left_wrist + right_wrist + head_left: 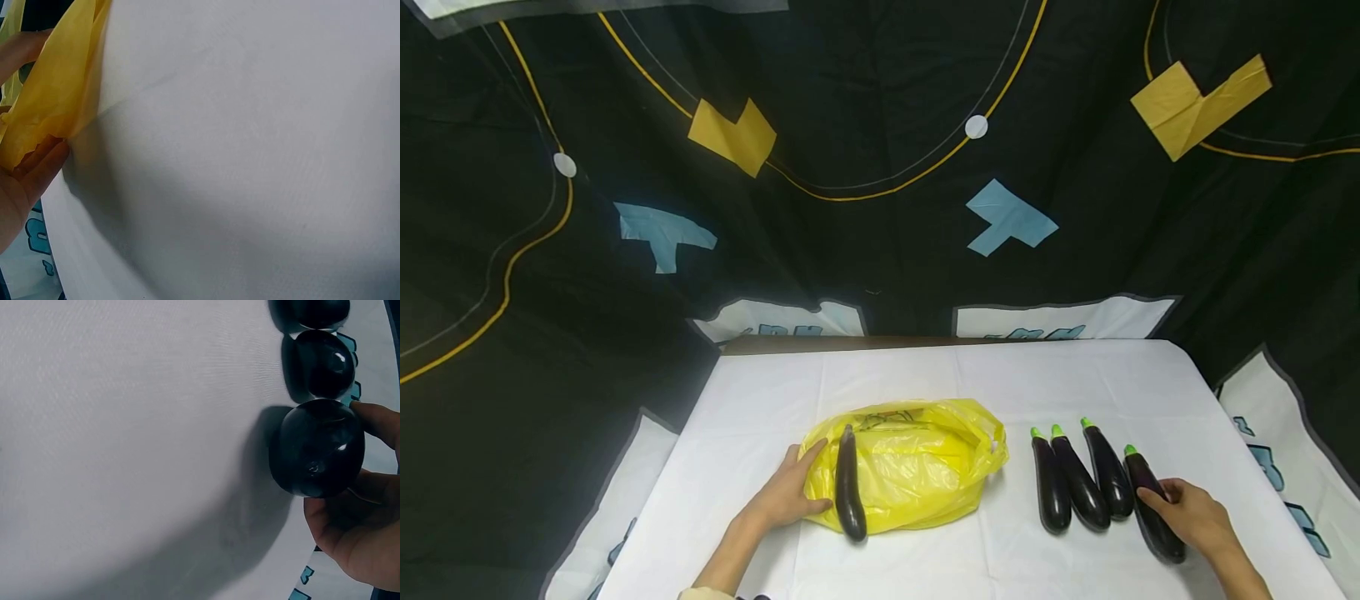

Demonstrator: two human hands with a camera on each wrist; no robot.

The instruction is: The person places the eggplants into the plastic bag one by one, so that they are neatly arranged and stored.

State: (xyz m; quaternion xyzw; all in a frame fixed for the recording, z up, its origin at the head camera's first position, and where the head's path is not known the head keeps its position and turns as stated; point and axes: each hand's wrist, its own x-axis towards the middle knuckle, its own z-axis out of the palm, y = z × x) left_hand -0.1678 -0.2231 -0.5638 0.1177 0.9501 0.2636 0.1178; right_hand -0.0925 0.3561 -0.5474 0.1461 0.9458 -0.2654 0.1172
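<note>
A crumpled yellow plastic bag (925, 475) lies on the white table, with one dark eggplant (849, 487) across its left part. My left hand (790, 487) holds the bag's left side, thumb and fingers spread around the film. In the left wrist view, the yellow film (59, 81) runs between the thumb above and the fingers below. On the right, my right hand (1187, 512) grips the rightmost eggplant (1146, 483) around its middle. The right wrist view shows that eggplant's rounded end (317, 450) between thumb and fingers.
Beside the gripped eggplant lie three more, a left one (1051, 487), a middle one (1078, 483) and a right one (1108, 471), green stem ends facing away. A white cloth (1000, 558) covers the table, and a dark patterned curtain (865, 258) hangs behind it.
</note>
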